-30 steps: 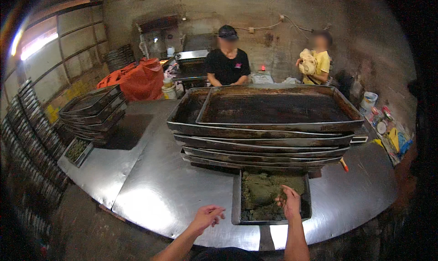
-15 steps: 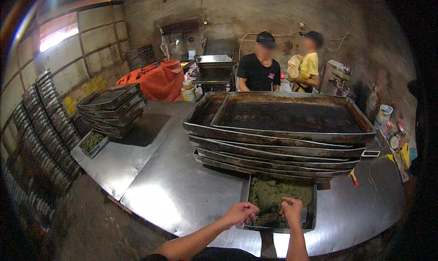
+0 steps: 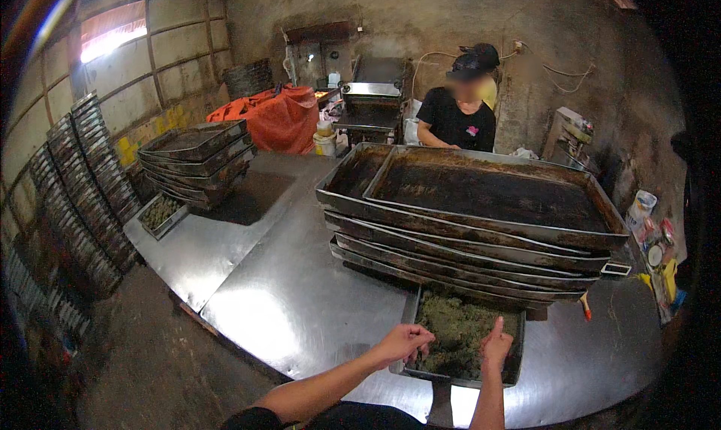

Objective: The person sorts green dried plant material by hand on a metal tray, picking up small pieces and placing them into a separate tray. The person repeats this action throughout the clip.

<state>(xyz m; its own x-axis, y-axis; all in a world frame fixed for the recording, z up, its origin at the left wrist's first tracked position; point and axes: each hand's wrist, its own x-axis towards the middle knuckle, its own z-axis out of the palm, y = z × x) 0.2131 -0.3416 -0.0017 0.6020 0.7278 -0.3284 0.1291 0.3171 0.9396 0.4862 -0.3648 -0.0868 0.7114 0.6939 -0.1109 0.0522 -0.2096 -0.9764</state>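
A metal tray (image 3: 460,381) of moist-looking, crumbly green filling (image 3: 457,332) sits at the near edge of the table, partly under a tall stack of dark baking trays (image 3: 473,233). At the tray's left side is my left hand (image 3: 406,344), fingers curled and pressed together; what they hold, if anything, is hidden. My right hand (image 3: 495,347) hovers over the right part of the filling, one finger pointing up and the others curled in. Whether a bit of filling is inside that hand cannot be made out.
Sheet metal covers the table (image 3: 300,295). Another tray stack (image 3: 199,163) and a small tray of green lumps (image 3: 161,214) stand far left. A brush (image 3: 585,307) lies right of the big stack. Across the table stands a person (image 3: 457,118) in black, with another behind.
The view has turned slightly left. My right hand's pinch has loosened, one finger now pointing up. The person in black leans to the right, hiding most of the person in yellow.
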